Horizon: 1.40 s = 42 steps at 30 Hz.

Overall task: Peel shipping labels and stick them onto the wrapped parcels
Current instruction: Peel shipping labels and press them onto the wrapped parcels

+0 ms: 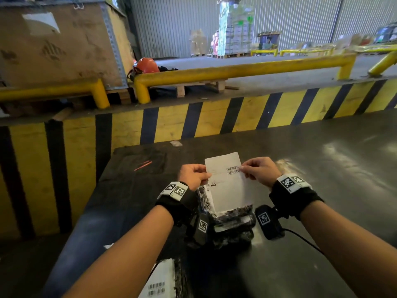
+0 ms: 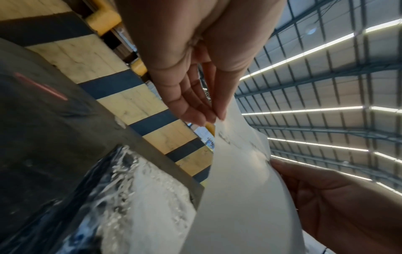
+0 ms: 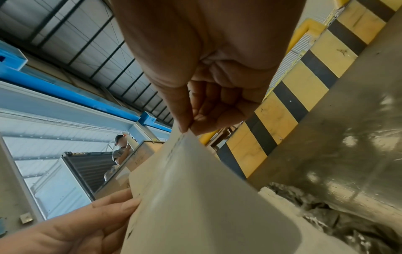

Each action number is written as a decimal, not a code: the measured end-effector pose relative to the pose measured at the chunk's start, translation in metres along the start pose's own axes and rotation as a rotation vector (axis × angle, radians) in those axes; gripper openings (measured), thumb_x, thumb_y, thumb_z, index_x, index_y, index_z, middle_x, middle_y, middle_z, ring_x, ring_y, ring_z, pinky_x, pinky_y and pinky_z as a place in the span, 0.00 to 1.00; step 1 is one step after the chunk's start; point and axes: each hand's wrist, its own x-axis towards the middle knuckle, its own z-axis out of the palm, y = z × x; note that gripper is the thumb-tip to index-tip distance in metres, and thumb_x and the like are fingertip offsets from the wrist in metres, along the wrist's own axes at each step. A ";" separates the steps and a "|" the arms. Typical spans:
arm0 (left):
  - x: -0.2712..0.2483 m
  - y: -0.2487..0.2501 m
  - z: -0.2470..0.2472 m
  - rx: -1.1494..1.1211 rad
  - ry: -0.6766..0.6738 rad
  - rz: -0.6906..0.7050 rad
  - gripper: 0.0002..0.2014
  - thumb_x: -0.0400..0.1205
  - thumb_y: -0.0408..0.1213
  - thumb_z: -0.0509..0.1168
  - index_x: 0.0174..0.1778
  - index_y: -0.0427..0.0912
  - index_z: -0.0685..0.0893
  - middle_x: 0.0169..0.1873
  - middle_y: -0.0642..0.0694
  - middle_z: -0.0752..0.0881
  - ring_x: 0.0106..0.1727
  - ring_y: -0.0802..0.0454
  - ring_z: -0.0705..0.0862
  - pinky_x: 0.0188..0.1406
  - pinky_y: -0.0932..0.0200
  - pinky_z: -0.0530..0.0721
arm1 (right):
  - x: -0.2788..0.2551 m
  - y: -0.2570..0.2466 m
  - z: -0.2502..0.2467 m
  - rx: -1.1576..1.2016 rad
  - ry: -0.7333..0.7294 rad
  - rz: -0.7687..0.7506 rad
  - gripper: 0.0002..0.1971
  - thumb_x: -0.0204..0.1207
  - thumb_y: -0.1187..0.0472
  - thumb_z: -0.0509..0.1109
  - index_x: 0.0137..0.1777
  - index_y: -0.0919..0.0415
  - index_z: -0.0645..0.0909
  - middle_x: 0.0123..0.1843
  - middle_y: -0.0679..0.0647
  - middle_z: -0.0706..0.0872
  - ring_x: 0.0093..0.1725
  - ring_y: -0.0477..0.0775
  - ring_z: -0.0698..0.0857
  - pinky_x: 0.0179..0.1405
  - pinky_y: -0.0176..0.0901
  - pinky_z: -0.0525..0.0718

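A white shipping label [image 1: 227, 186] with barcodes is held upright over a black wrapped parcel [image 1: 233, 225] on the dark table [image 1: 322, 190]. My left hand [image 1: 208, 175] pinches the label's left edge and my right hand [image 1: 242, 168] pinches its right edge near the barcodes. In the left wrist view the left hand [image 2: 214, 118] pinches the label [image 2: 239, 189] between thumb and fingers, with the parcel [image 2: 135, 197] below. The right wrist view has the right hand [image 3: 187, 128] pinching the label [image 3: 206, 197] at its top edge, above the parcel [image 3: 326, 214].
Another barcoded label sheet [image 1: 159, 282] lies at the table's near edge. Red sticks [image 1: 142, 165] and a small clear scrap [image 1: 176, 143] lie further back. A yellow-black striped wall [image 1: 193, 121], yellow rails [image 1: 236, 70], an orange helmet [image 1: 148, 65] and a wooden crate [image 1: 58, 46] stand beyond.
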 end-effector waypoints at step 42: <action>0.053 -0.059 0.018 0.380 0.101 -0.262 0.11 0.74 0.25 0.71 0.52 0.32 0.87 0.50 0.36 0.89 0.39 0.48 0.88 0.38 0.61 0.89 | 0.068 0.068 0.042 -0.329 -0.152 0.209 0.05 0.73 0.59 0.73 0.39 0.59 0.87 0.34 0.50 0.84 0.37 0.49 0.82 0.38 0.39 0.79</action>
